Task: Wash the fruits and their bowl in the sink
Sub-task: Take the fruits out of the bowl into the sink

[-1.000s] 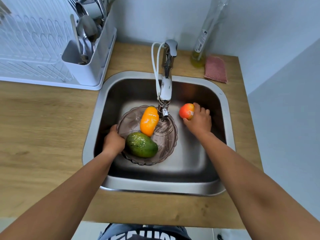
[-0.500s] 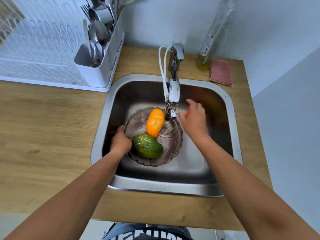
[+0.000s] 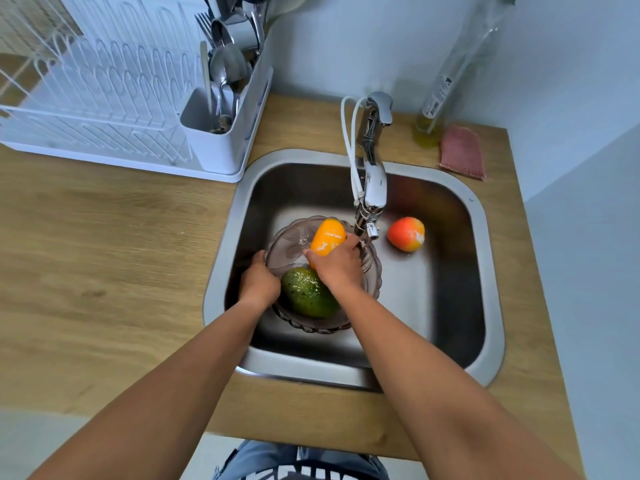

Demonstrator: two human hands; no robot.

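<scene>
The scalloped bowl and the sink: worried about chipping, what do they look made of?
The scalloped, smoky translucent bowl looks like tinted glass or plastic, undecidable here: the sink shows through it. The square grey sink looks like brushed stainless steel: soft, dull reflections.

Three fruits in total: one orange fruit (image 3: pixel 328 237), one green fruit (image 3: pixel 306 293), one red fruit (image 3: pixel 406 234). One bowl (image 3: pixel 287 249). One sink (image 3: pixel 493 306). One tap (image 3: pixel 375 181). One dish rack (image 3: pixel 104 109). One cutlery holder (image 3: pixel 214 147). One bottle (image 3: pixel 446 81). One pink cloth (image 3: pixel 462 152). Two hands: left hand (image 3: pixel 259 282), right hand (image 3: pixel 337 265).
</scene>
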